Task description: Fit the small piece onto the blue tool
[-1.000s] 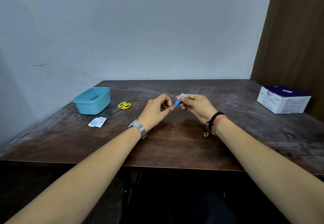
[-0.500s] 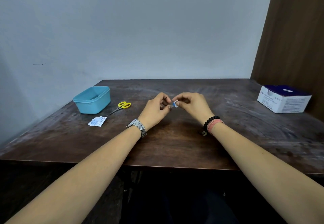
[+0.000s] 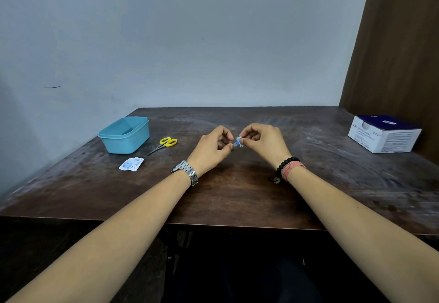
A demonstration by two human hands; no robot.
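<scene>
Both hands meet above the middle of the dark wooden table [image 3: 237, 196]. Left hand [image 3: 210, 150]: fingers curled in tight, thumb and forefinger pinching one end of a small blue-and-white packet [image 3: 238, 141]. Right hand [image 3: 263, 141]: same narrow pinch on the other end, remaining fingers folded into the palm. The packet sits between the two sets of fingertips, held clear of the table top, crumpled; too small to tell what it contains or whether it bears print.

Pose: both forearms run in from 6 o'clock and converge, wrists raised off the wood, backs of the hands towards the camera. A metal watch [image 3: 187, 172] on the left wrist; a black bead bracelet [image 3: 286, 163] and a pink band [image 3: 293, 171] on the right.

Writing: a white box with dark blue top [image 3: 383, 134] stands at 3 o'clock from the hands, well apart, near the table's right edge. Lines of print on its sides, not legible. A flat white wrapper [image 3: 131, 164] with blue marks lies at 8 o'clock from the hands; print unreadable.

A light blue open tub [image 3: 124, 134] at 9 o'clock, with yellow-handled scissors [image 3: 164, 144] just beside it, between tub and hands.
</scene>
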